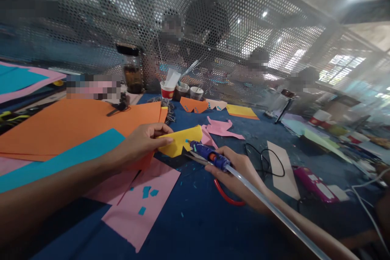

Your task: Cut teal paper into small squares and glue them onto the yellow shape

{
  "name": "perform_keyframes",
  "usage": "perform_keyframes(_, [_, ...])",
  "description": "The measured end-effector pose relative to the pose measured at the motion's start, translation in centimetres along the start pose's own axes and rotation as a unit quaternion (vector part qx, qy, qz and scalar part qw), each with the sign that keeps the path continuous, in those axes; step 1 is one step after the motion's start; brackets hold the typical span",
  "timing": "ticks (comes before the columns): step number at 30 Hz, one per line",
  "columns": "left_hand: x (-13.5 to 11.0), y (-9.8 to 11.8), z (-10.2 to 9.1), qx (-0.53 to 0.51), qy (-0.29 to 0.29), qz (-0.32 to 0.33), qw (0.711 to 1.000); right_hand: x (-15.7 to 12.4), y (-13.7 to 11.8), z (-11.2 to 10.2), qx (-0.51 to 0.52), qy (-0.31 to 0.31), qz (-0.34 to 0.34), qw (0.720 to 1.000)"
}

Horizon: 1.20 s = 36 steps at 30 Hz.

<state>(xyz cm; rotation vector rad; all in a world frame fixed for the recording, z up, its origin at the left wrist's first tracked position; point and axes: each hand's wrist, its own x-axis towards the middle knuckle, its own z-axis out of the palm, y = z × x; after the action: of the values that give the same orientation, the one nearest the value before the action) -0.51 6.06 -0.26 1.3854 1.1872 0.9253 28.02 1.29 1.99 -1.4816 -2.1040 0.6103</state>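
Note:
My left hand [143, 144] pinches a folded yellow paper piece [181, 140] and holds it just above the blue table. My right hand [240, 172] grips a blue glue gun [210, 155] with a long clear glue stick [274, 207] trailing back along my forearm. The gun's nozzle touches the yellow paper's right edge. Red-handled scissors [225, 197] lie under my right hand, their blades reaching toward the paper.
Orange [70, 126], teal [61, 158] and pink [146, 195] paper sheets lie at left. Pink scraps [221, 128], cups [167, 89], a dark jar [131, 69], a black cable [265, 158] and a pink device [313, 183] sit around. A perforated metal screen [213, 28] stands behind, with people beyond it.

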Motion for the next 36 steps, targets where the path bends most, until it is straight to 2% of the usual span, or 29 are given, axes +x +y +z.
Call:
perform_keyframes(7, [-0.1,0.1,0.1,0.013,0.004,0.008,1.0,0.0,0.2,0.1,-0.024,0.012,-0.018,0.999])
perform_keyframes(19, [-0.1,0.1,0.1,0.021,0.003,0.006,1.0,0.0,0.4,0.1,-0.025,-0.009,-0.012,1.0])
perform_keyframes(28, [0.1,-0.1,-0.1,0.014,-0.005,0.003,1.0,0.0,1.2,0.1,-0.032,-0.013,-0.037,0.999])
perform_keyframes(36, [0.0,0.0,0.0,0.008,-0.003,-0.003,1.0,-0.1,0.3,-0.1,-0.02,0.002,-0.025,0.999])
